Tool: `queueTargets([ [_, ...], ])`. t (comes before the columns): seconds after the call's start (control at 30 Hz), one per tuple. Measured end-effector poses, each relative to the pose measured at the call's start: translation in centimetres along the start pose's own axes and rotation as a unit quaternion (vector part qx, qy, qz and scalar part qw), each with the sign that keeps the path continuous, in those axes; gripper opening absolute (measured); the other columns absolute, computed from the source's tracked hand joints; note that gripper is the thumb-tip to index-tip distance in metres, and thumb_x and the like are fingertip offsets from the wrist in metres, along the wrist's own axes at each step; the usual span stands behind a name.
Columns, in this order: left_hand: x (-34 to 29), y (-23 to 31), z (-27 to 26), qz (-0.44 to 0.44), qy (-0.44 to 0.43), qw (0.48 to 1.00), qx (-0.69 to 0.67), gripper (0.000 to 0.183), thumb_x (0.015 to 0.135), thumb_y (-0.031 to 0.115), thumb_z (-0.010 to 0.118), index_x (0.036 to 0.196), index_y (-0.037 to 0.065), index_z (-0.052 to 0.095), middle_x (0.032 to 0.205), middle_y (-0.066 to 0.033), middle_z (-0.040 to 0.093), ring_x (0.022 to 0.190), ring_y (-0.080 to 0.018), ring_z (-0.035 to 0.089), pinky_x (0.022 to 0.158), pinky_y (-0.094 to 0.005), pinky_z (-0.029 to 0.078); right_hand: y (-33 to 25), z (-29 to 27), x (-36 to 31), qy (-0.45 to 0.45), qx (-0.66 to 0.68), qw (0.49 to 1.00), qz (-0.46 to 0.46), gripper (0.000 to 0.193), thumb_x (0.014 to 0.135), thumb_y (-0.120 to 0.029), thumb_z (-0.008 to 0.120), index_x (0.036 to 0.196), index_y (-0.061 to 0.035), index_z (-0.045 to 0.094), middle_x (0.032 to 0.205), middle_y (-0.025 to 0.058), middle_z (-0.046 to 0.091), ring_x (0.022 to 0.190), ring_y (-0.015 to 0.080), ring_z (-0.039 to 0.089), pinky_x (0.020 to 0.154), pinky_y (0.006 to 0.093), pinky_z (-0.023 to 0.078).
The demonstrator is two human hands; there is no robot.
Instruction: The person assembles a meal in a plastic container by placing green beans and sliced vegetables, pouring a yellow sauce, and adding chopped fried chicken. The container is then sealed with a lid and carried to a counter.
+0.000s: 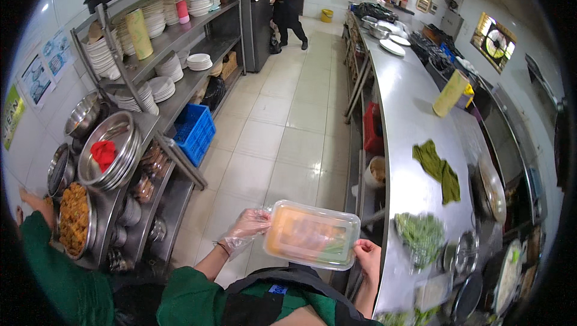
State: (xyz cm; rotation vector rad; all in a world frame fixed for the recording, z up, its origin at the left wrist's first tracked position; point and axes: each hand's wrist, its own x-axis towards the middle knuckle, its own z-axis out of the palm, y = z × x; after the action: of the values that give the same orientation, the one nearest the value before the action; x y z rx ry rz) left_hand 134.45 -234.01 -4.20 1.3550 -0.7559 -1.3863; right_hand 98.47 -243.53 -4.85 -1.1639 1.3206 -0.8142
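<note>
I hold a clear, lidded plastic food container (312, 234) level in front of me over the tiled aisle. Orange food and a strip of green show through its lid. My left hand (247, 228), in a thin clear plastic glove, grips its left end. My bare right hand (368, 258) grips its lower right corner, close to the edge of the steel counter (415, 103). On that counter, just right of the container, lies a clear bag of green vegetables (422, 234).
A steel rack (180, 37) on my left carries stacked plates, steel bowls, one holding a red cloth (103, 153), and a bowl of fried food (73, 218). Another person's hand (33, 201) reaches in there. A blue crate (193, 131), green cloth (439, 170), and a distant person (287, 1) are also visible.
</note>
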Motion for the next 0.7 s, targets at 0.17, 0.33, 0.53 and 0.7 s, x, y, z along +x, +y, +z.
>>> queueTargets([
  [0.17, 14.3, 6.1, -1.2, 0.021, 0.056, 0.998, -0.026, 0.006, 0.081, 0.007, 0.068, 0.084, 0.002, 0.064, 0.069, -0.0004, 0.060, 0.061, -0.0076, 0.056, 0.055, -0.0231, 0.045, -5.6, 2.9, 18.3, -0.038, -0.020, 0.999, -0.008, 0.013, 0.076, -0.006, 0.068, 0.085, 0.0034, 0.066, 0.074, 0.0012, 0.064, 0.065, 0.0062, 0.056, 0.060, 0.0205, 0.045],
  [0.33, 27.2, 12.6, -4.0, 0.028, 0.123, 0.992, -0.005, 0.006, 0.082, 0.006, 0.065, 0.084, 0.001, 0.064, 0.070, -0.0010, 0.060, 0.062, -0.0085, 0.056, 0.057, -0.0236, 0.046, -13.0, 7.4, 34.7, -0.105, -0.033, 0.994, -0.006, 0.015, 0.076, -0.005, 0.065, 0.087, 0.0037, 0.066, 0.076, 0.0014, 0.065, 0.067, 0.0067, 0.057, 0.062, 0.0209, 0.045],
  [0.53, 45.5, 17.9, -10.2, -0.003, 0.152, 0.988, 0.023, 0.007, 0.082, 0.006, 0.065, 0.085, 0.000, 0.064, 0.075, -0.0031, 0.062, 0.065, -0.0099, 0.057, 0.059, -0.0249, 0.048, -18.6, 14.1, 53.8, -0.134, -0.028, 0.991, 0.003, 0.014, 0.075, -0.004, 0.066, 0.087, 0.0039, 0.065, 0.076, 0.0008, 0.064, 0.065, 0.0064, 0.057, 0.059, 0.0204, 0.044],
  [0.7, 61.9, 24.1, -15.4, 0.001, 0.124, 0.992, 0.026, 0.009, 0.081, 0.004, 0.066, 0.087, -0.002, 0.064, 0.075, -0.0038, 0.062, 0.064, -0.0104, 0.058, 0.058, -0.0252, 0.049, -23.2, 19.4, 68.1, -0.095, -0.008, 0.995, 0.002, 0.010, 0.078, -0.003, 0.064, 0.086, 0.0034, 0.065, 0.073, 0.0020, 0.063, 0.062, 0.0066, 0.056, 0.058, 0.0209, 0.045],
])
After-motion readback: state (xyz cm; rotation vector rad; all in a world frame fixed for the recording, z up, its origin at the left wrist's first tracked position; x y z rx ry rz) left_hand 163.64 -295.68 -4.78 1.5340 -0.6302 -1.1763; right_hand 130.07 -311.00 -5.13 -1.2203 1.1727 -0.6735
